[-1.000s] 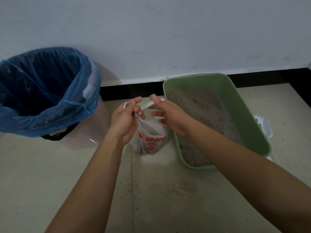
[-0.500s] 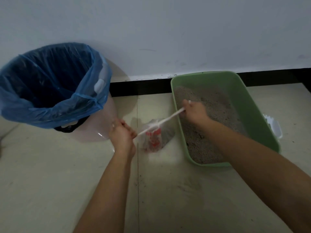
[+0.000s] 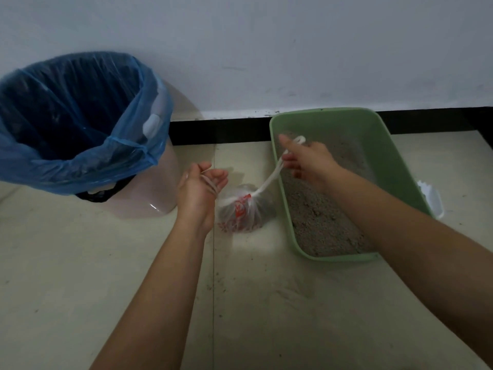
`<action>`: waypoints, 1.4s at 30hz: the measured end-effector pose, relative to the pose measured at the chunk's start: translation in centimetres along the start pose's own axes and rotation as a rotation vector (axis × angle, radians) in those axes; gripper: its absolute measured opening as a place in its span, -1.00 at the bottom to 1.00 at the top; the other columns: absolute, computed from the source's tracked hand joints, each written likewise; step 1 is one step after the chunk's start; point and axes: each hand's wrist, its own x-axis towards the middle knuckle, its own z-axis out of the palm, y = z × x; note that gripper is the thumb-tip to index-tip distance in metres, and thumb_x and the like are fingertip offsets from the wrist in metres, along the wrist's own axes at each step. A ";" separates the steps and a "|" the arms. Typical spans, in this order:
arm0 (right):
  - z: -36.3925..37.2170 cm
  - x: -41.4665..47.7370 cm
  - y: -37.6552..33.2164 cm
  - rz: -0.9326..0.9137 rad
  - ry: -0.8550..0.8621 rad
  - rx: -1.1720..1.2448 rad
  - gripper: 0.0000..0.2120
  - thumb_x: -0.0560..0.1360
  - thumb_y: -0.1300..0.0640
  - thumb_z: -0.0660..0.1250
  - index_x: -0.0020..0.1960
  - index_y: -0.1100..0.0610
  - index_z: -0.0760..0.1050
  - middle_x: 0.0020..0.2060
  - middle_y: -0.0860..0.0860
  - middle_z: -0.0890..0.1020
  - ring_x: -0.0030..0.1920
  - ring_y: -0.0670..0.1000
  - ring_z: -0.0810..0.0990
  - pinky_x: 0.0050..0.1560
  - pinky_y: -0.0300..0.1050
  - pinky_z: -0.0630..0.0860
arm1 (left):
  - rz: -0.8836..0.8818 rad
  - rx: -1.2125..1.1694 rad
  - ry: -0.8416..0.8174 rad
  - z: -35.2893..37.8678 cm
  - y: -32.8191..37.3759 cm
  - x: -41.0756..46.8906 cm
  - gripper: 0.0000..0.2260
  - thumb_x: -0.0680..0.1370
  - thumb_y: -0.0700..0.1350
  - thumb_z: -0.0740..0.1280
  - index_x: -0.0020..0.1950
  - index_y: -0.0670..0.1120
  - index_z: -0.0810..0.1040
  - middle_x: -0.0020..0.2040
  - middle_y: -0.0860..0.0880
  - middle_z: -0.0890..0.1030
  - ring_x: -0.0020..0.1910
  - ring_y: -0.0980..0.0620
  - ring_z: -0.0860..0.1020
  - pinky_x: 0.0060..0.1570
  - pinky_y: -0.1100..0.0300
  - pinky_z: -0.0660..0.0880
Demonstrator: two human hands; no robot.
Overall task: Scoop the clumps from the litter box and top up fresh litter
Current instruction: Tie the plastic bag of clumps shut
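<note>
A small clear plastic bag with red print (image 3: 244,209) lies on the floor between my hands, dark clumps inside, its neck drawn tight. My right hand (image 3: 309,161) grips one white handle of the bag and holds it stretched above the green litter box (image 3: 400,166). My left hand (image 3: 200,190), palm up beside the bag, has the other handle looped over its fingers. Grey litter fills the box's floor. A white scoop (image 3: 432,201) shows partly behind the box's right wall.
A pale bin lined with a blue bag (image 3: 80,124) stands open at the left, close to the wall. A black skirting strip (image 3: 218,132) runs along the wall's base. Tiled floor (image 3: 66,276) with litter crumbs stretches toward me.
The hands started close together above the bag, then pulled apart. The bag's neck has drawn tight and the bag now lies lower on the floor. The view shifted slightly.
</note>
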 end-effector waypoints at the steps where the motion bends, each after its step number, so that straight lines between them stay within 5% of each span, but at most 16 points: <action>1: 0.5 -0.5 0.1 -0.017 0.044 -0.086 -0.34 0.41 -0.13 0.51 0.26 0.28 0.36 -0.01 0.17 0.64 -0.14 0.04 0.63 -0.25 -0.17 0.57 | -0.013 -0.070 -0.035 0.6 0.3 0.0 -0.75 0.70 -0.08 0.05 0.04 -0.17 0.45 -0.32 -0.09 0.62 -0.13 -0.09 0.65 0.03 0.04 0.60; 3: 1.3 -2.0 0.5 -0.189 0.123 -0.331 -0.39 0.43 -0.06 0.52 0.26 0.17 0.27 -0.02 0.05 0.58 -0.16 -0.04 0.63 -0.27 -0.29 0.53 | -0.045 -0.200 -0.082 1.4 1.0 0.1 -0.74 0.71 -0.06 0.03 0.05 -0.17 0.44 -0.22 -0.14 0.64 -0.08 -0.10 0.66 -0.01 0.06 0.60; 6: 2.7 -3.8 1.1 -0.198 -0.107 -0.619 -0.78 0.51 0.03 0.45 -0.03 0.19 0.55 -0.31 0.00 0.66 -0.42 -0.12 0.65 -0.40 -0.32 0.52 | -0.059 -0.315 -0.128 2.2 2.0 0.4 -0.70 0.71 -0.04 0.01 0.02 -0.17 0.46 -0.13 -0.18 0.65 -0.03 -0.11 0.66 0.00 0.05 0.58; 9: 4.7 -4.3 2.4 -0.026 -0.299 -0.937 -0.68 0.46 -0.06 0.48 -0.08 0.22 0.59 -0.29 0.08 0.67 -0.34 0.00 0.68 -0.26 -0.10 0.66 | -0.019 -0.333 -0.169 2.9 2.9 0.4 -0.67 0.71 -0.03 0.01 0.00 -0.18 0.48 -0.13 -0.18 0.68 0.01 -0.12 0.67 0.11 0.02 0.57; 11: 6.3 -4.0 4.1 -0.124 -0.232 -1.014 -0.55 0.41 -0.21 0.47 -0.07 0.18 0.51 -0.23 0.05 0.60 -0.26 0.02 0.63 -0.33 -0.14 0.56 | 0.004 -0.320 -0.193 3.1 3.2 0.6 -0.67 0.71 -0.03 0.01 0.02 -0.19 0.48 -0.09 -0.19 0.68 0.06 -0.13 0.66 0.19 0.00 0.54; 13: 7.5 -3.6 5.7 -0.257 -0.116 -0.955 -0.48 0.42 -0.28 0.41 0.03 0.17 0.50 -0.11 0.06 0.56 -0.14 0.05 0.58 -0.26 -0.15 0.49 | 0.047 -0.218 -0.164 2.9 3.1 0.7 -0.67 0.71 -0.02 0.02 0.07 -0.18 0.49 -0.04 -0.18 0.68 0.10 -0.11 0.65 0.24 -0.02 0.51; 17: 8.0 -3.2 6.4 -0.287 -0.052 -0.766 -0.59 0.50 -0.12 0.43 0.21 0.13 0.56 0.02 0.07 0.64 -0.05 0.02 0.62 -0.13 -0.21 0.50 | 0.097 0.370 0.011 1.8 2.8 0.2 -0.58 0.62 0.20 0.16 0.27 -0.08 0.49 0.11 -0.02 0.65 0.11 0.06 0.60 0.20 0.02 0.49; 20: 8.1 -2.8 6.6 -0.241 -0.040 -0.637 -0.60 0.49 -0.05 0.46 0.25 0.12 0.56 0.05 0.04 0.68 0.02 0.00 0.64 0.00 -0.23 0.53 | -0.001 0.730 -0.093 0.2 3.1 -0.1 -0.34 0.45 0.37 0.29 0.41 0.00 0.39 0.22 0.05 0.52 0.17 0.03 0.50 0.16 0.02 0.46; 23: 8.0 -2.5 6.9 -0.136 -0.054 -0.481 -0.53 0.44 0.01 0.52 0.28 0.13 0.52 0.07 0.06 0.65 0.07 0.01 0.63 0.10 -0.16 0.57 | -0.107 1.009 -0.222 -1.0 2.6 -0.2 -0.69 0.41 0.15 0.49 0.03 0.07 0.50 -0.03 0.10 0.55 -0.05 0.11 0.52 -0.04 0.17 0.46; 26: 8.1 -2.9 6.5 0.071 -0.121 -0.213 -0.48 0.46 0.11 0.49 0.36 0.17 0.42 0.15 0.06 0.58 0.16 0.07 0.57 0.22 -0.07 0.52 | -0.023 0.896 -0.135 -1.6 1.1 1.0 -0.90 0.49 -0.12 0.47 -0.06 -0.06 0.58 -0.09 -0.02 0.62 -0.16 0.07 0.57 -0.13 0.19 0.55; 28: 8.3 -2.5 6.5 0.159 -0.136 -0.083 -0.69 0.51 0.09 0.41 0.20 0.19 0.52 0.00 0.03 0.61 0.04 0.06 0.59 0.11 -0.03 0.55 | 0.015 0.752 -0.038 -1.8 0.3 2.0 -0.86 0.48 -0.17 0.47 0.01 -0.15 0.63 -0.11 -0.06 0.66 -0.16 0.02 0.61 -0.07 0.15 0.61; 30: 8.6 -2.1 6.6 0.173 -0.091 -0.040 -0.73 0.55 0.00 0.36 0.11 0.18 0.59 -0.09 0.04 0.66 -0.09 0.01 0.59 0.00 -0.06 0.55 | 0.031 0.653 -0.012 -1.9 -0.4 2.4 -0.90 0.47 -0.19 0.48 -0.03 -0.11 0.65 -0.15 -0.03 0.66 -0.17 0.04 0.61 -0.11 0.22 0.60; 32: 9.0 -1.7 7.0 0.185 -0.031 -0.034 -0.64 0.56 -0.10 0.35 0.15 0.16 0.61 0.00 0.07 0.69 -0.02 0.05 0.63 0.09 0.00 0.58 | 0.083 0.605 -0.021 -1.9 -0.8 2.5 -0.92 0.48 -0.17 0.47 -0.04 -0.07 0.66 -0.17 0.01 0.67 -0.18 0.07 0.61 -0.13 0.24 0.58; 37: 10.0 -1.1 7.4 0.158 0.062 0.071 -0.74 0.55 0.00 0.40 0.19 0.07 0.61 0.10 -0.02 0.67 0.11 0.03 0.63 0.24 0.02 0.55 | 0.224 0.624 -0.053 -1.8 -1.1 2.5 -0.90 0.56 0.03 0.36 -0.06 0.09 0.68 -0.09 0.05 0.69 -0.12 0.20 0.58 -0.02 0.24 0.53; 40: 9.8 -1.1 6.8 0.108 0.042 0.103 -0.75 0.53 -0.01 0.42 0.17 0.04 0.61 0.09 -0.06 0.66 0.11 -0.03 0.61 0.21 -0.06 0.55 | 0.145 0.492 -0.137 -1.6 -0.8 2.8 -0.84 0.61 -0.02 0.30 0.07 0.00 0.66 -0.02 0.01 0.70 -0.02 0.08 0.63 0.00 0.18 0.55; 42: 9.3 -1.3 6.5 0.069 -0.002 0.129 -0.76 0.54 0.01 0.41 0.16 0.08 0.60 0.07 -0.06 0.65 0.11 -0.06 0.60 0.12 -0.19 0.54 | 0.049 0.401 -0.126 -1.7 -0.6 3.1 -0.85 0.61 -0.06 0.30 0.08 -0.05 0.64 -0.12 -0.04 0.70 -0.15 0.04 0.60 -0.12 0.19 0.51</action>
